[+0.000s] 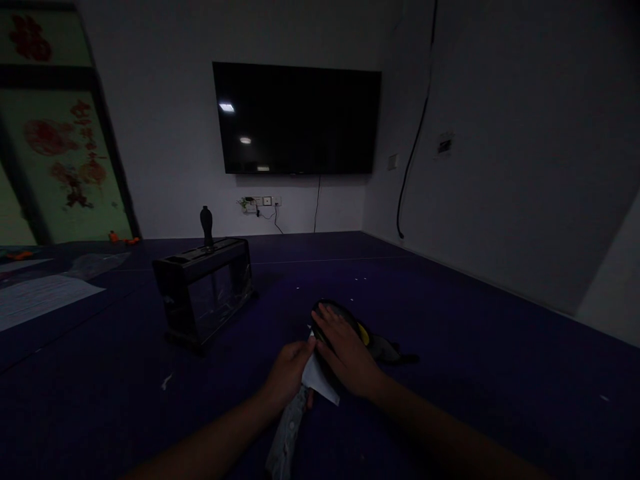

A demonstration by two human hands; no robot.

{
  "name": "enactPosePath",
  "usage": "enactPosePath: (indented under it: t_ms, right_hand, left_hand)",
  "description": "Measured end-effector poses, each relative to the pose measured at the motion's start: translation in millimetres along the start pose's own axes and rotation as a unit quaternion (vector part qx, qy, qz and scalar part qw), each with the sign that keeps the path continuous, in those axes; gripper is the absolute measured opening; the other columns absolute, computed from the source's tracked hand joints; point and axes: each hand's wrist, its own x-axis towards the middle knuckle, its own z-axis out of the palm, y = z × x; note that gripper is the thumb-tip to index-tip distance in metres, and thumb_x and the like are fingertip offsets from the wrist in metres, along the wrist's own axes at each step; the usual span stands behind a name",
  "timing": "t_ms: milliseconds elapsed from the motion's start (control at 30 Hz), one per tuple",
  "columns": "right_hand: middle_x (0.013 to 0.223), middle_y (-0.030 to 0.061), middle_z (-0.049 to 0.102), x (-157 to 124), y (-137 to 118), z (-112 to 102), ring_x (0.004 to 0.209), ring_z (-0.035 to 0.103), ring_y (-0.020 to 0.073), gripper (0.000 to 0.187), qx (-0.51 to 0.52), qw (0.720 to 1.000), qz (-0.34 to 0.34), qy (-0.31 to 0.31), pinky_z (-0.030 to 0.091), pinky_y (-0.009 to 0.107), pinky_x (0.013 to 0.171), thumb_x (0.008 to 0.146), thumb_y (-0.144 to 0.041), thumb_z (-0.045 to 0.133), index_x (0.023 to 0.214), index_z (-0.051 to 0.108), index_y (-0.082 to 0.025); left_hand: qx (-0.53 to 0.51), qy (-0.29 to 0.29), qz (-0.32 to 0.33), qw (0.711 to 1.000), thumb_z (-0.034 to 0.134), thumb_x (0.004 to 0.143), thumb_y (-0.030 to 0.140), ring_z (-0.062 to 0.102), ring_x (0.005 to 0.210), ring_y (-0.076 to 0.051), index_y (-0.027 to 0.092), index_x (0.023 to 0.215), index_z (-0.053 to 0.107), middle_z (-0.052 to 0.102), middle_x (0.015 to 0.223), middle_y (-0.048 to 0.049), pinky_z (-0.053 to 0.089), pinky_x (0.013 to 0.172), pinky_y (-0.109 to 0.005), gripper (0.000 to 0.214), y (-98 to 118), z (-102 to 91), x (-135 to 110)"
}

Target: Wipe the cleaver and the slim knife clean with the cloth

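Observation:
A dark rounded object with a yellow patch (365,334) and a grey, narrowing part lies on the floor in front of me; dim light hides its exact kind. My right hand (345,347) rests flat over its top, fingers stretched out. Just left of it, my left hand (293,370) is closed, thumb up, on a white paper-like piece (319,380) that slants down between the two hands. A crumpled greyish strip (287,437) hangs below my left hand; whether it joins the white piece I cannot tell.
A black-framed box with clear sides (220,300) stands to the left, a dark vase-shaped piece (207,227) on top. Paper sheets (45,300) and clear plastic (97,265) lie farther left. Small white scraps (167,382) dot the purple floor (450,400). A television (300,120) hangs ahead.

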Motion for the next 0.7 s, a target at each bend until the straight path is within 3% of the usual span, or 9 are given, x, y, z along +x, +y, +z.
enactPosePath:
  t_ms: [200, 433, 700]
  right_hand:
    - [0.142, 0.0108, 0.023, -0.6, 0.7, 2.8, 0.130, 0.019, 0.0227, 0.051, -0.019, 0.999, 0.034, 0.012, 0.024, 0.044, 0.104, 0.090, -0.040, 0.031, 0.136, 0.029, -0.018]
    - [0.136, 0.0080, 0.037, -2.7, 1.4, 2.8, 0.125, 0.034, 0.0223, 0.043, 0.012, 1.000, -0.007, 0.013, 0.032, 0.044, 0.100, 0.088, -0.025, 0.035, 0.131, 0.038, -0.021]
    - [0.139, 0.0052, 0.034, -2.5, -1.3, -1.5, 0.128, 0.026, 0.0194, 0.045, 0.034, 0.998, -0.046, 0.003, 0.029, 0.041, 0.103, 0.089, -0.024, 0.034, 0.134, 0.032, -0.022]
  left_hand:
    - [-0.008, 0.020, 0.002, 1.000, 0.043, 0.067, 0.068, 0.043, 0.027, -0.010, 0.015, 0.055, 0.051, 0.048, 0.034, 0.0011, 0.031, 0.031, -0.021, 0.055, -1.0, -0.1, -1.1]
    - [-0.002, 0.040, 0.017, 0.999, 0.044, 0.064, 0.070, 0.042, 0.026, -0.011, 0.016, 0.053, 0.050, 0.047, 0.031, 0.0013, 0.029, 0.031, -0.021, 0.055, -2.2, -2.1, 0.8]
    - [0.002, 0.036, 0.003, 0.999, 0.048, 0.063, 0.068, 0.043, 0.028, -0.011, 0.016, 0.058, 0.050, 0.048, 0.034, 0.0021, 0.029, 0.031, -0.020, 0.052, -0.1, -1.4, -1.2]
